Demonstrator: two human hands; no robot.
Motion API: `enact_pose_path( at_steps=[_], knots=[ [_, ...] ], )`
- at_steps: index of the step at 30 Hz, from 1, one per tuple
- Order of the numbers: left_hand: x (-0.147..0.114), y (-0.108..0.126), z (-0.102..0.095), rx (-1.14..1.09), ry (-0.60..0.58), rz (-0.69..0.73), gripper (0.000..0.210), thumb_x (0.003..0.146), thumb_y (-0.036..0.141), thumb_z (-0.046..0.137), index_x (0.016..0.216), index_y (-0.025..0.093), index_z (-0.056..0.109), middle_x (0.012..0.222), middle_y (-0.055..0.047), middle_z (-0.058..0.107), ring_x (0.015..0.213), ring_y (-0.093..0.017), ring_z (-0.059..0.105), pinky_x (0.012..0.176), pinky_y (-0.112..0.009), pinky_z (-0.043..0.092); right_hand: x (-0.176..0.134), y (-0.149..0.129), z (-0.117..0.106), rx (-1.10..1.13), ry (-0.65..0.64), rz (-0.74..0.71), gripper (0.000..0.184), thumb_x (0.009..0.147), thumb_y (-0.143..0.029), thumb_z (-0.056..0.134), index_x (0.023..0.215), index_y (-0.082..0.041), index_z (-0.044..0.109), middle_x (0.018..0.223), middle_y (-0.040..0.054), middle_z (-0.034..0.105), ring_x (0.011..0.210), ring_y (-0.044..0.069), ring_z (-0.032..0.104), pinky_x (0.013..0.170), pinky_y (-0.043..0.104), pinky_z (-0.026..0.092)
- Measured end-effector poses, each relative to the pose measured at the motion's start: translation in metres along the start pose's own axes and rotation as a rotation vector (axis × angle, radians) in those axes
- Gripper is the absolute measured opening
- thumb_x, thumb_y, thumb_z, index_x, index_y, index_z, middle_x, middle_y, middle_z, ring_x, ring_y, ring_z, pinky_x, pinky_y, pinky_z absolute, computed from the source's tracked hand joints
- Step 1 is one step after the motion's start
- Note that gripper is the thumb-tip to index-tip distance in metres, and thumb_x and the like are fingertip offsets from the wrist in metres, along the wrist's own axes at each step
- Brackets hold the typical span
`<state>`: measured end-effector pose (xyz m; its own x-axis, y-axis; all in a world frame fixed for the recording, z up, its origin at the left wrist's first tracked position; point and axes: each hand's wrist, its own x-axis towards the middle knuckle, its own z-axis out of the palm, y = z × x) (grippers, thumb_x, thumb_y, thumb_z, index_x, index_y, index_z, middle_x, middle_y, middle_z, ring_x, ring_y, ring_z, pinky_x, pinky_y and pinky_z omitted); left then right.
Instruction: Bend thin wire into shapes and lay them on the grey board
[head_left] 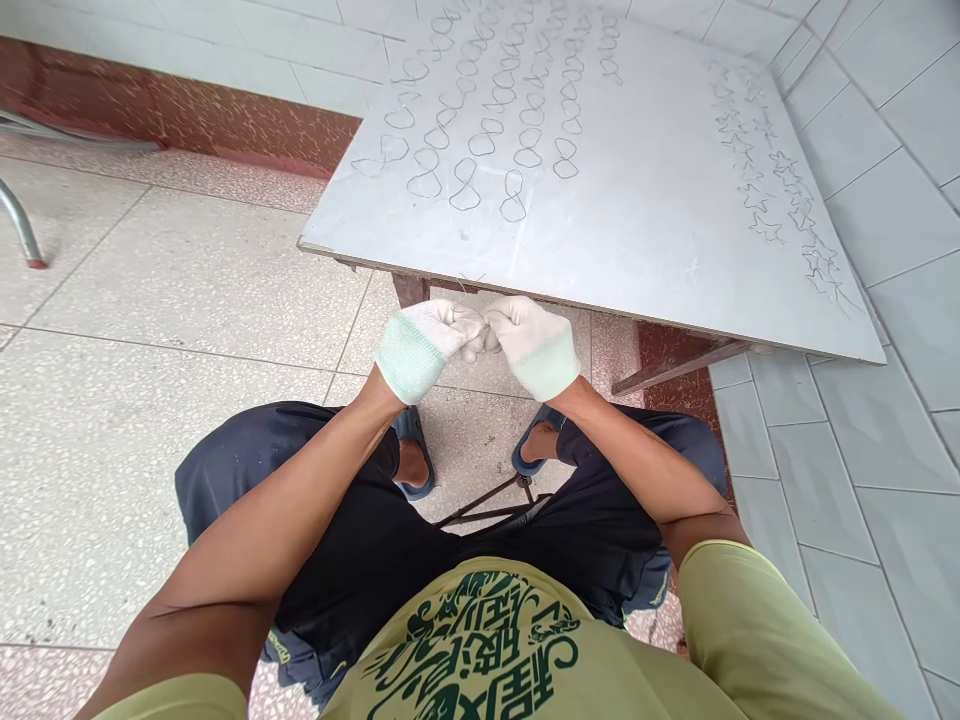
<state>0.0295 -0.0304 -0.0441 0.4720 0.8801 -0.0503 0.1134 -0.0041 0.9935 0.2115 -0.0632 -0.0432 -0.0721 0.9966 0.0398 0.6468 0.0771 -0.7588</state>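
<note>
- Wire [472,283], one, thin: at the fingertips of both hands, its fine ends standing up just above them, short of the tabletop's near edge in view; the pinched part hidden by the gloves.
- Left hand [444,328], in a white glove with pale green cuff: grip pressed together, thumb against curled fingers, pinching the wire.
- Right hand [523,328], gloved alike: grip likewise drawn together on the wire, fingertips meeting those of the left; exact finger placement too small to tell.
- Tabletop [645,190], pale grey, smooth: beyond the hands, near edge just ahead of them.
- Figure-eights [513,195], bent wire, many: laid in rows over the left and middle of the tabletop, apart from both grips.
- Stars [765,225], bent wire, several: in two overlapping rows along the tabletop's right side, well apart from the grips.
- Floor [225,260], speckled: below the hands, between two slippers [416,455], dark blue.
- Chair leg [22,225], metal, red-tipped: far left.
</note>
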Motion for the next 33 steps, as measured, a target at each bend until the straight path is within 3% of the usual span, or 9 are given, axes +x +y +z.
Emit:
enact_pose_path(
  at_steps=[3,9,13,21,25,29,33],
  knots=[
    [-0.003,0.006,-0.001,0.035,0.031,0.016,0.041,0.092,0.050,0.081,0.064,0.023,0.067,0.072,-0.010,0.078,0.074,-0.022,0.072,0.067,-0.031,0.058,0.008,-0.006,-0.008,0.318,-0.071,0.149,0.031,0.115,-0.018,0.057,0.090,-0.024,0.074,0.082,-0.0018,0.085,0.078,0.015,0.080,0.080,0.027,0.062],
    [-0.001,-0.001,-0.005,0.072,0.033,-0.050,0.028,0.091,0.038,0.083,0.074,0.022,0.069,0.073,-0.007,0.078,0.062,-0.016,0.067,0.061,-0.030,0.055,0.011,-0.009,-0.011,0.472,-0.149,0.188,0.035,0.111,-0.017,0.067,0.076,-0.025,0.069,0.073,-0.0017,0.082,0.068,0.014,0.076,0.074,0.028,0.061],
    [0.002,-0.009,-0.007,0.057,0.064,-0.115,0.018,0.086,0.030,0.090,0.087,0.020,0.074,0.072,-0.005,0.078,0.061,-0.017,0.070,0.057,-0.028,0.054,0.007,-0.001,-0.007,0.343,-0.146,0.166,0.033,0.108,-0.019,0.068,0.076,-0.024,0.069,0.072,-0.0020,0.081,0.067,0.014,0.075,0.071,0.026,0.058],
    [-0.001,-0.020,-0.007,0.050,0.043,-0.117,0.032,0.083,0.039,0.100,0.080,0.020,0.074,0.072,-0.005,0.080,0.065,-0.017,0.076,0.063,-0.026,0.061,0.007,0.012,-0.003,-0.335,-0.065,-0.023,0.022,0.112,-0.022,0.064,0.099,-0.023,0.082,0.095,0.0025,0.086,0.095,0.022,0.081,0.088,0.033,0.051],
    [0.002,-0.016,-0.007,0.098,0.079,-0.120,0.032,0.087,0.042,0.097,0.081,0.019,0.075,0.072,-0.007,0.081,0.064,-0.016,0.075,0.059,-0.025,0.056,0.017,0.022,-0.005,-0.256,-0.104,-0.044,0.025,0.114,-0.026,0.062,0.100,-0.023,0.083,0.098,0.0018,0.086,0.097,0.021,0.080,0.091,0.032,0.052],
    [0.004,-0.007,-0.011,0.065,0.000,-0.118,0.035,0.088,0.047,0.097,0.084,0.019,0.077,0.073,-0.006,0.083,0.062,-0.015,0.071,0.062,-0.026,0.059,0.024,0.031,-0.016,-0.040,-0.177,-0.136,0.028,0.115,-0.027,0.057,0.106,-0.023,0.084,0.106,0.0015,0.088,0.102,0.020,0.080,0.098,0.032,0.057],
    [0.003,-0.002,-0.014,0.045,-0.027,-0.109,0.040,0.085,0.052,0.098,0.082,0.019,0.075,0.073,-0.007,0.083,0.064,-0.016,0.072,0.067,-0.028,0.062,0.023,0.030,-0.024,-0.093,-0.164,-0.179,0.028,0.112,-0.025,0.060,0.107,-0.024,0.088,0.113,0.0027,0.090,0.108,0.022,0.081,0.107,0.035,0.059]
  ],
)
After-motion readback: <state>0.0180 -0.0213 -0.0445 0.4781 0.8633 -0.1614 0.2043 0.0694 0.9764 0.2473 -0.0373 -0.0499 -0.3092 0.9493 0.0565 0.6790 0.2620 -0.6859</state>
